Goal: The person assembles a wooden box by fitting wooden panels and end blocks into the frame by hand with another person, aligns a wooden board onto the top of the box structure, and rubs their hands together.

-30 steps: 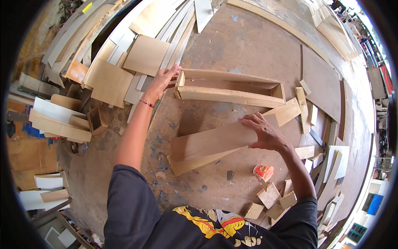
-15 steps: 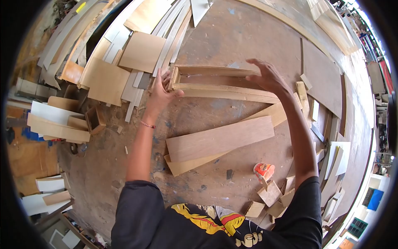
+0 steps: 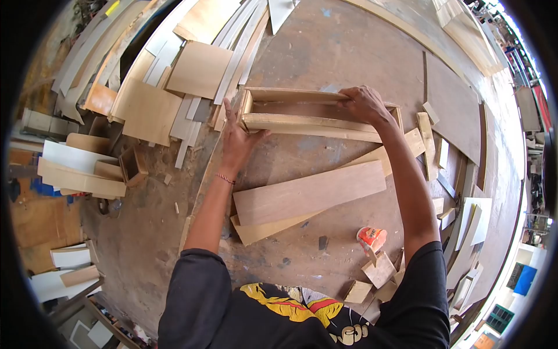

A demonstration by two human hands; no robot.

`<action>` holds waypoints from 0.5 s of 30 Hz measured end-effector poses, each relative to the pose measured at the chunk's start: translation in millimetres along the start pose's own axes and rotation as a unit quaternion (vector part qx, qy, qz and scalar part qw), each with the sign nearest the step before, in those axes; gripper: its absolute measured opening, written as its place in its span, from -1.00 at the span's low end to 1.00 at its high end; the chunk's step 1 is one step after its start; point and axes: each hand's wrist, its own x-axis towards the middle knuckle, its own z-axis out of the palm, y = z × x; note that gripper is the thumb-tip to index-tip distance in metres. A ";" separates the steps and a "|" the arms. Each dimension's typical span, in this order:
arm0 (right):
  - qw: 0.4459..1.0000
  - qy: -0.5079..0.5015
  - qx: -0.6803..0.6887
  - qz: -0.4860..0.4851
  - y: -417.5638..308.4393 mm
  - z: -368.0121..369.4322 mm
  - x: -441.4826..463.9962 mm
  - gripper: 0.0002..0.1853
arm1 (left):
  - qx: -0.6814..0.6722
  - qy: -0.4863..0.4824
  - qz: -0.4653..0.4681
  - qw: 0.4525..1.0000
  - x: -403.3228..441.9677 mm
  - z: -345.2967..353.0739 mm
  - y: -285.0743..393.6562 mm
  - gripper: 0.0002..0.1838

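A long, narrow wooden box frame (image 3: 314, 127) lies across the worktable in front of me. My left hand (image 3: 237, 141) is at its left end, fingers and thumb spread, the palm side against or very near the corner. Over the right part of the frame, my right hand (image 3: 366, 106) has its fingers bent around the far side board; the fingertips are partly hidden. Nearer to me, a flat wooden board (image 3: 308, 193) rests on top of a second, paler board (image 3: 256, 232).
An orange-and-white cup (image 3: 371, 237) stands near several small wood blocks (image 3: 379, 270) at the lower right. Stacked panels (image 3: 200, 68) and strips fill the upper left. More wood offcuts (image 3: 427, 136) lie along the right side, beside a large flat sheet (image 3: 453, 104).
My right hand has come down and closed on the frame's far board. My left hand has shifted slightly right and toward me. The frame's right end now shows.
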 end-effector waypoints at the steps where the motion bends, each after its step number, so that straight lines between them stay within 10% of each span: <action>1: 1.000 0.005 -0.006 -0.009 -0.3 0.3 -0.2 -0.77 | 0.016 -0.001 -0.005 1.000 -0.3 0.4 0.9 0.24; 15: 0.999 0.037 -0.017 0.007 2.2 8.1 -6.5 -0.67 | 0.064 -0.025 0.005 0.998 3.3 -7.4 -2.8 0.29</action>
